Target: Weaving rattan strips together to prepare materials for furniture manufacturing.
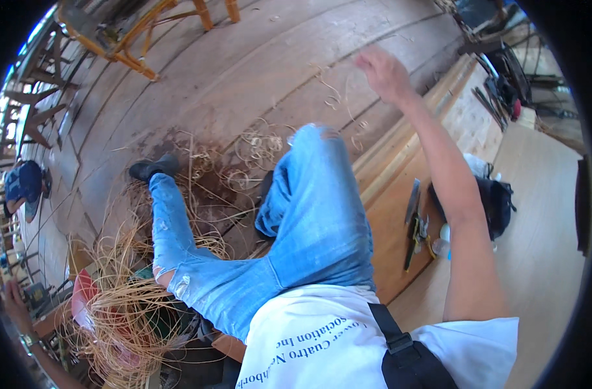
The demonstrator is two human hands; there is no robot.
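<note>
Right hand [383, 72] raised, blurred, fingers loosely spread and holding nothing, over bare wooden floor [244, 84] past the raised platform edge [400, 149], nearest a thin cane strip [328, 84] curling beside it, long axis unclear, well apart from the cane bundle [124, 305].

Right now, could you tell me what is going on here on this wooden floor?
A person in torn blue jeans sits on a raised wooden platform, legs stretched over the plank floor. The right hand is lifted in the air, blurred, and seems to hold nothing. The left hand is out of view. Loose pale rattan strands lie heaped by the left leg, with curled shavings scattered further out. Dark hand tools lie on the platform beside the right arm.
</note>
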